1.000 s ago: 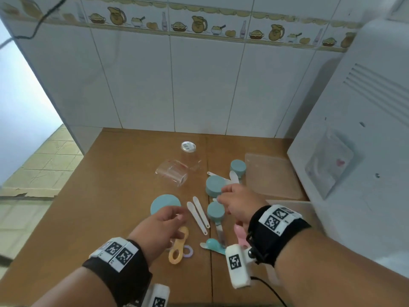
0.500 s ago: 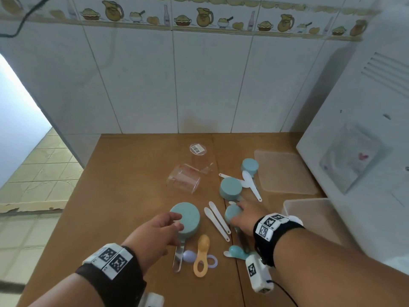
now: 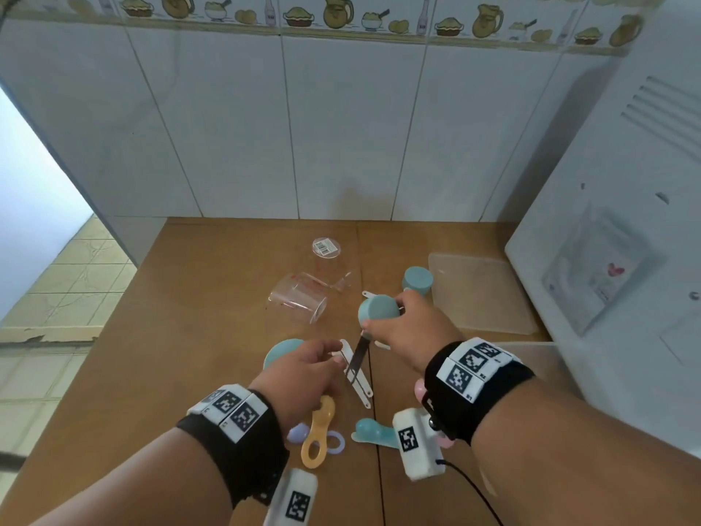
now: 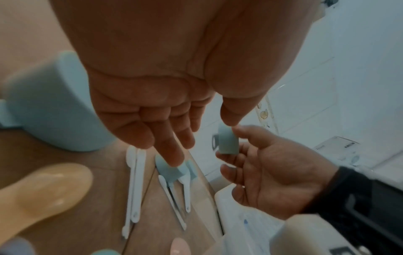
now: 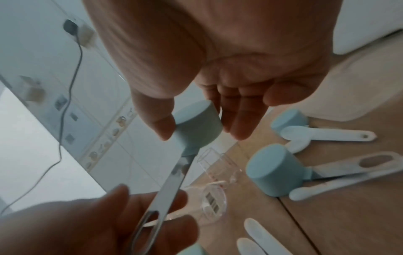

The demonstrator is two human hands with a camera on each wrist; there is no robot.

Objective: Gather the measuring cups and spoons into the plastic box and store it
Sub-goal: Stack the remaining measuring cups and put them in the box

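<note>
Head view, surface: a brown wooden tabletop (image 3: pixel 212 298) runs back to a white tiled wall (image 3: pixel 265 127) with a frieze of jugs and bowls; a white appliance (image 3: pixel 626 222) stands along the tabletop's right edge.
Head view, box: the translucent plastic box (image 3: pixel 531 358) sits at the tabletop's right edge, partly hidden by the right forearm; its flat translucent lid (image 3: pixel 481 294) lies beyond it.
Head view, open room: the tabletop's left half is bare wood, and its left edge drops to a tiled floor.
Head view, clutter: two clear plastic measuring beakers (image 3: pixel 299 298) lie near the tabletop's centre; a small teal measuring cup (image 3: pixel 417 279) stands upside down just left of the lid; white plastic measuring spoons (image 3: pixel 358 377), an orange spoon (image 3: pixel 316 430) and a teal scoop (image 3: pixel 370 432) lie nearer the person.
Head view, right hand: the right hand (image 3: pixel 409 328) holds a teal measuring cup with a metal handle (image 3: pixel 377 313) above the tabletop.
Head view, left hand: the left hand (image 3: pixel 303 370) hovers over a large teal cup (image 3: pixel 280 351), fingertips close to the metal handle.
Left wrist view, left hand: fingers (image 4: pixel 170 138) extended and loosely spread, holding nothing.
Right wrist view, right hand: thumb and fingers (image 5: pixel 235 120) pinch the cup's round body (image 5: pixel 196 124), its handle slanting down across the left hand's fingers (image 5: pixel 152 224); whether they touch, I cannot tell.
</note>
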